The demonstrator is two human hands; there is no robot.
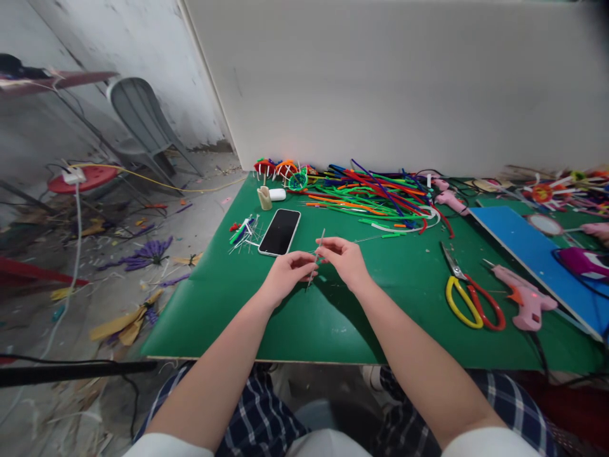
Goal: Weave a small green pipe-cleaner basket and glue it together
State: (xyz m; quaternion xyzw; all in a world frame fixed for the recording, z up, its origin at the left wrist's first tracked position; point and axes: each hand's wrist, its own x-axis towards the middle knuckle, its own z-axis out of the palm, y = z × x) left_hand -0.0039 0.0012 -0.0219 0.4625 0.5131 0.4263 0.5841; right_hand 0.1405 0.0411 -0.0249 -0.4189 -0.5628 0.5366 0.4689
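Observation:
Over the green tabletop, a thin grey stick (311, 280) slants between my two hands; whether it is bare wire or a rod, I cannot tell. My left hand (289, 273) is closed in a pinch around its lower part. Higher up, the fingers of my right hand (343, 259) are closed on the stick too, and hide part of it. A smartphone (280, 232) with a dark screen lies just beyond my left hand. Left of the phone is a small pile of thin wires and short coloured pieces (245, 235). A fine wire (368, 239) runs off to the right.
Coloured pipe cleaners (371, 190) lie in a heap along the back board (380, 89). Red-and-yellow scissors (464, 292), a pink glue gun (523, 295) and a blue board (533, 247) are at the right. A beige holder (264, 198) and white case (277, 194) stand behind the phone.

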